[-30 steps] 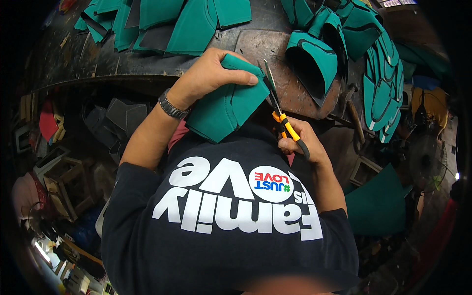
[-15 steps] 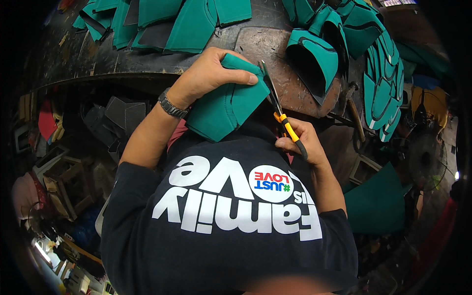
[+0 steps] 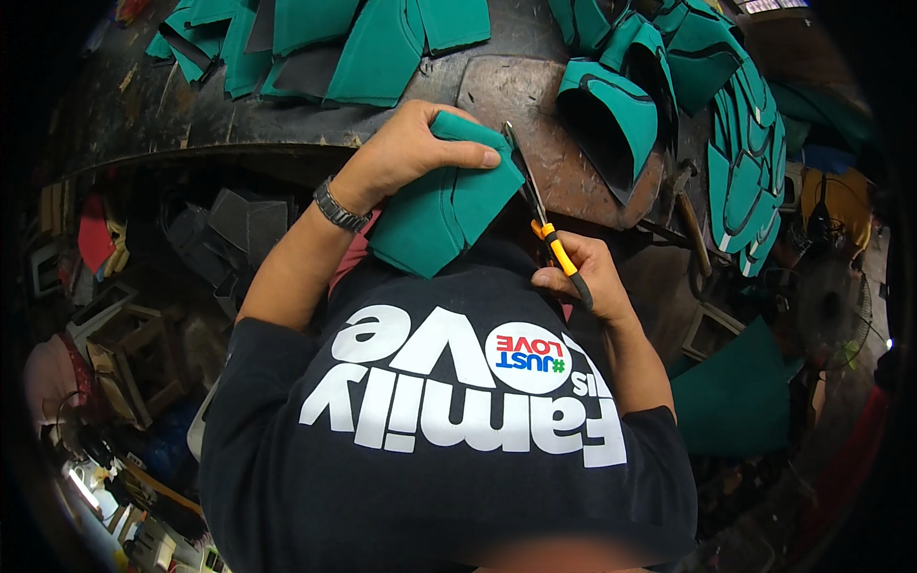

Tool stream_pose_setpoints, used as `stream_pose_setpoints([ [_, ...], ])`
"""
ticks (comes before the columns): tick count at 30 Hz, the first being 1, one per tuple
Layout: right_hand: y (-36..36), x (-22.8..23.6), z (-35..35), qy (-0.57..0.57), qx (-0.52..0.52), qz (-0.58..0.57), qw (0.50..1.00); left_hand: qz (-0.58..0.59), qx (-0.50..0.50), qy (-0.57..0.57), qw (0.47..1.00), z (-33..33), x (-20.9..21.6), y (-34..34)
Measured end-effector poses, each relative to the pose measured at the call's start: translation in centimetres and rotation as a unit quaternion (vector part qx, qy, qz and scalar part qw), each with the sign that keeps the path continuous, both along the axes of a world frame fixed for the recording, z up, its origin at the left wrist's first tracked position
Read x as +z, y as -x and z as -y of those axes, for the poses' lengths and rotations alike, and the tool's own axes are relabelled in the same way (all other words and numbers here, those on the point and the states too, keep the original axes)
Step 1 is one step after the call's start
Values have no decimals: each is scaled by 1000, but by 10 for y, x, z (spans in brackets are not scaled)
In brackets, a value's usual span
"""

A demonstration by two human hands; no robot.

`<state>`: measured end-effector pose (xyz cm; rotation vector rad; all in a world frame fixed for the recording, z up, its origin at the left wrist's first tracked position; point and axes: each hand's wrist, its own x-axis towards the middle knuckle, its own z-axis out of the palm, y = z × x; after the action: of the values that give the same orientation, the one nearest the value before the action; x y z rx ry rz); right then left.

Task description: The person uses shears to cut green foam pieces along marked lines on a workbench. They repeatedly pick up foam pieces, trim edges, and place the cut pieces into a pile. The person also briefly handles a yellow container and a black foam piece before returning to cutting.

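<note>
Head view looks straight down on a person in a dark printed shirt working at the near edge of a dark, worn desk [image 3: 143, 105]. Left hand [image 3: 406, 153], a metal watch [image 3: 341, 206] on its wrist, clamps a folded teal fabric piece [image 3: 444, 215]: the thumb lies flat across the top of the piece and the fingers curl over its far edge, so that grip is closed tight on the fabric. This piece sits at the desk's front edge and hangs partly over it, above the person's chest. Right hand [image 3: 578, 277] is wrapped around the yellow and black handles of a pair of pliers [image 3: 537, 208], a closed grip on the tool. The pliers' slim metal nose points up and away, its tip touching the right edge of the fabric piece, just beside the left thumb tip. Under the tip lies a rusty brown metal plate [image 3: 535, 105] set on the desk. Behind the plate, a heap of teal cut pieces [image 3: 353, 38] is spread at upper left, and 1 more stack of curved teal pieces [image 3: 745, 162] fans out at the right.
</note>
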<state>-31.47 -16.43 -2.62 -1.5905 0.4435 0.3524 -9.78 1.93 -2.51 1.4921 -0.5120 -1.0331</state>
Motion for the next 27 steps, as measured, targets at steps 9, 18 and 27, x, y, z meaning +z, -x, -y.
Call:
stream_pose_setpoints([
  [9, -2, 1, -3, -68, -21, -40, 997, -34, -10, 16, 999, 2, -2, 7],
  [18, -4, 1, 0, -64, -60, -11, 996, 94, 10, 87, 992, -13, 29, -15],
  [27, -14, 1, -8, -33, -96, -2, 995, 748, 148, -68, 643, -15, 95, -112],
])
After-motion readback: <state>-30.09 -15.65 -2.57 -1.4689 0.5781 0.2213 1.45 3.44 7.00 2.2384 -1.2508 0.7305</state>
